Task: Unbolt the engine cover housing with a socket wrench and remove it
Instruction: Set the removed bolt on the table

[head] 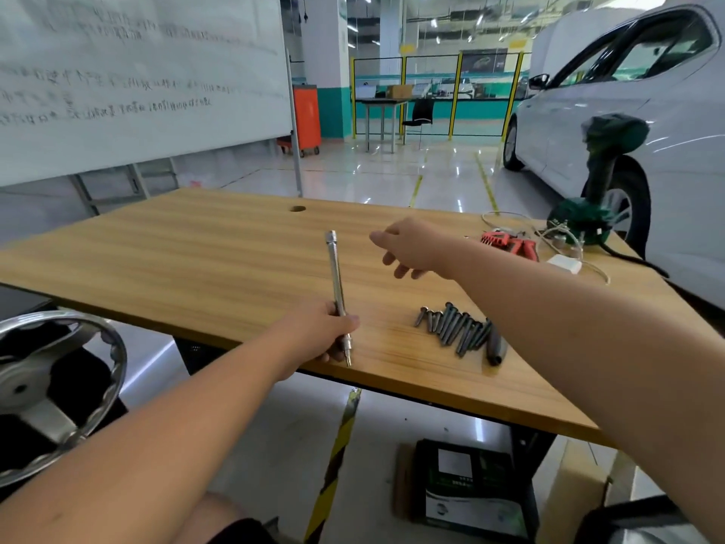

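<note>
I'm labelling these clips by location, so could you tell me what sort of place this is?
Most likely a car workshop or training garage. A white car stands on a glossy floor beside the wooden table, which holds loose bolts and a green power tool; an orange tool cart stands behind.

A slim silver socket wrench point(336, 284) stands nearly upright on the wooden table; dark bolts point(455, 327) lie bunched nearby.

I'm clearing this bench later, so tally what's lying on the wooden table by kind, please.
Metal extension bar, held in the left hand: 1
Pile of bolts, too overlapped to count singly: 1
Dark handle: 1
Red tool: 1
Green power tool: 1
White box: 1
Total: 6
</note>
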Action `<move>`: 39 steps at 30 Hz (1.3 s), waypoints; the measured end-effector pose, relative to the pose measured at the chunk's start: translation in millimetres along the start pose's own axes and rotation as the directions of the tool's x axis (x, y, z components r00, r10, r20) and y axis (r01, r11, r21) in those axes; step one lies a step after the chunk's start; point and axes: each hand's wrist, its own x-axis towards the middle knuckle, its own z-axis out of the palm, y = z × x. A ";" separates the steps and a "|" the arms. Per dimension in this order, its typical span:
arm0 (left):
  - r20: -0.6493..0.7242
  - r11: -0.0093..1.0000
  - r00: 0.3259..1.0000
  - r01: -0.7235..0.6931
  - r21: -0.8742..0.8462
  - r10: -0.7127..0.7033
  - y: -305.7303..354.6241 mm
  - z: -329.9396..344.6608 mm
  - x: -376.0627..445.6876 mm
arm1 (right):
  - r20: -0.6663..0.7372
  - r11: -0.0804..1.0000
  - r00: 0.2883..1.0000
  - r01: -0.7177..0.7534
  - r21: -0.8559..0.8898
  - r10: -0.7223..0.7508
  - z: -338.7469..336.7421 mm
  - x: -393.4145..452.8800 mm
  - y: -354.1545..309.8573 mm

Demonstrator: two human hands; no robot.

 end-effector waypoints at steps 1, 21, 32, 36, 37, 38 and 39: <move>0.002 0.999 1.000 0.000 0.048 0.000 3.7 3.7 0.2 | 0.012 0.996 1.000 -0.021 0.084 0.020 3.4 0.5 -2.9; -0.204 0.811 0.940 -0.112 0.575 0.274 27.6 72.2 11.4 | -0.038 0.936 0.998 -0.062 -0.348 0.051 15.4 4.8 29.5; -0.238 0.848 0.948 -0.058 0.527 0.213 19.4 60.3 24.1 | 0.432 0.820 0.871 0.062 -0.569 0.234 -5.5 -23.8 4.7; -0.259 0.879 0.958 0.011 0.476 0.128 19.7 56.6 29.8 | 0.479 0.801 0.833 0.074 -0.594 0.279 9.1 -27.3 -4.0; -0.265 0.881 0.957 0.020 0.472 0.120 19.2 56.2 31.0 | 0.480 0.802 0.832 0.072 -0.592 0.280 11.6 -27.3 -5.4; -0.272 0.881 0.955 0.026 0.472 0.117 18.7 55.9 31.7 | 0.482 0.802 0.828 0.069 -0.593 0.286 13.5 -27.5 -6.8; -0.275 0.879 0.954 0.028 0.476 0.119 18.2 55.8 32.5 | 0.485 0.800 0.823 0.065 -0.596 0.295 15.5 -27.5 -7.8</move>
